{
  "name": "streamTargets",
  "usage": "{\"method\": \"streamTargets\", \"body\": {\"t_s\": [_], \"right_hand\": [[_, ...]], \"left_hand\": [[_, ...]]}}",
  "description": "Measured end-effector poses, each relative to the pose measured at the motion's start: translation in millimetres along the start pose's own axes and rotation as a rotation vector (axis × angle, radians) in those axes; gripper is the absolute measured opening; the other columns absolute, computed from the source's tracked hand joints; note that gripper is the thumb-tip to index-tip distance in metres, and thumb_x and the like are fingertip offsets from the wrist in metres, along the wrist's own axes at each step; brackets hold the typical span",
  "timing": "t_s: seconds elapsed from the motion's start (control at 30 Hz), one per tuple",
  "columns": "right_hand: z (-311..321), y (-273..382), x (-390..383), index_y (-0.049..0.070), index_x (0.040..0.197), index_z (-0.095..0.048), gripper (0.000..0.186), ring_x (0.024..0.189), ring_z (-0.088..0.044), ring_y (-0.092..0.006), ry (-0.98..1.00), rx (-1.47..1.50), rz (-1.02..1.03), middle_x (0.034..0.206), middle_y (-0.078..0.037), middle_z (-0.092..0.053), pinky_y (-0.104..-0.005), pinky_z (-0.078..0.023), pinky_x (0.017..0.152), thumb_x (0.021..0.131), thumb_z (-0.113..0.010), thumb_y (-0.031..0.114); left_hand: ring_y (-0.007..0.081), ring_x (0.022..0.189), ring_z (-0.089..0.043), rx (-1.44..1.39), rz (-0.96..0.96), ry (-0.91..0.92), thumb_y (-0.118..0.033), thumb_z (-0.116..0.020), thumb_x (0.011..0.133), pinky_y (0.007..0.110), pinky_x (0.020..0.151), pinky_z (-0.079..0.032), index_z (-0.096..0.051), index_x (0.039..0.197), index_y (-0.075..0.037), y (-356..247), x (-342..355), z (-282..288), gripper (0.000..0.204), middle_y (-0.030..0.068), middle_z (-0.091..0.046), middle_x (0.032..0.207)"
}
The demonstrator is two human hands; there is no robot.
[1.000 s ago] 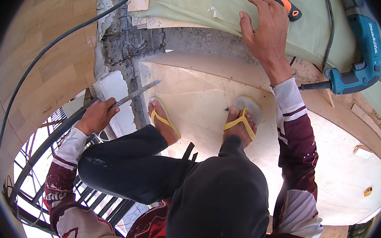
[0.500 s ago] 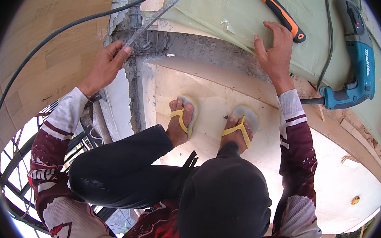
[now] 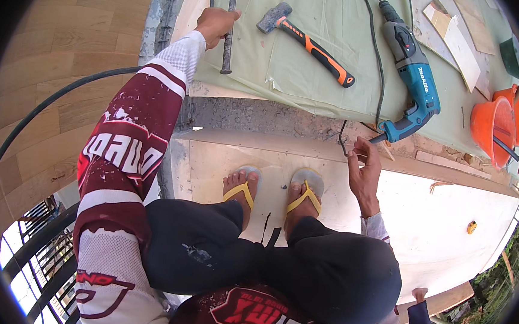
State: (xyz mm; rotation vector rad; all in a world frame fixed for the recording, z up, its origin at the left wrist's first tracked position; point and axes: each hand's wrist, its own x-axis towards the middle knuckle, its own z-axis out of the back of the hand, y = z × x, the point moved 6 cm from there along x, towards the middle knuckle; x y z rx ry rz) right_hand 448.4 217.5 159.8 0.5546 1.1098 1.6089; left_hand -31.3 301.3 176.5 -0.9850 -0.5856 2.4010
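Note:
At the far left of the green sheet [image 3: 302, 62], my left hand [image 3: 215, 25] is closed around a long steel chisel [image 3: 227, 54]. A black cable passes behind that hand. My right hand [image 3: 366, 172] is low at the sheet's near edge, fingers curled, with a thin black power cord [image 3: 343, 139] at its fingertips. Just beyond it lies a teal and grey rotary hammer drill [image 3: 418, 83], its handle toward me. A club hammer [image 3: 315, 50] with a black and orange handle rests between the chisel and the drill.
Orange buckets [image 3: 492, 127] and wood offcuts [image 3: 454, 43] are at the far right. A rough concrete edge [image 3: 256, 116] runs before my sandalled feet [image 3: 242, 191]. Wood-look flooring [image 3: 74, 59] and a thick black cable [image 3: 53, 102] lie left. Another person's limb [image 3: 420, 293] shows at lower right.
My left hand has carried the chisel from over the concrete gap onto the green sheet. My right hand has left the hammer's handle end and come back toward the drill's cord. The view has shifted.

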Motion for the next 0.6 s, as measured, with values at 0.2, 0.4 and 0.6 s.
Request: {"method": "streamTargets", "body": {"t_s": [0.2, 0.4, 0.6], "right_hand": [[60.9, 7.3, -19.9, 0.002, 0.123, -0.056, 0.035, 0.094, -0.065, -0.0263, 0.003, -0.251, -0.079, 0.108, -0.016, -0.062, -0.0376, -0.054, 0.079, 0.089, -0.065, 0.007], [106.9, 59.4, -10.2, 0.004, 0.117, -0.057, 0.034, 0.095, -0.062, -0.0375, 0.202, -0.728, 0.009, 0.106, -0.019, -0.060, -0.0438, -0.052, 0.080, 0.086, -0.067, 0.010], [119.5, 20.0, 61.8, -0.001, 0.128, -0.048, 0.054, 0.102, -0.057, -0.0453, 0.133, -0.775, 0.008, 0.112, -0.028, -0.057, -0.0485, -0.049, 0.087, 0.086, -0.071, 0.022]], "left_hand": [[0.0305, 0.089, -0.067, 0.002, -0.108, -0.071, -0.038, -0.071, 0.087, 0.043, 0.079, -0.054, -0.069, 0.102, 0.004, -42.5, 54.2, -43.9, 0.045, 0.0160, -0.068, 0.101], [0.0363, 0.103, -0.067, 0.279, -0.244, -0.207, -0.036, -0.070, 0.087, 0.046, 0.091, -0.052, -0.070, 0.105, 0.002, -51.7, 79.1, -50.5, 0.043, 0.0189, -0.070, 0.109], [0.0327, 0.099, -0.064, 0.406, -0.563, -0.592, -0.036, -0.070, 0.087, 0.043, 0.099, -0.045, -0.067, 0.113, -0.001, -57.2, 37.9, -42.6, 0.044, 0.0156, -0.069, 0.103]]}}
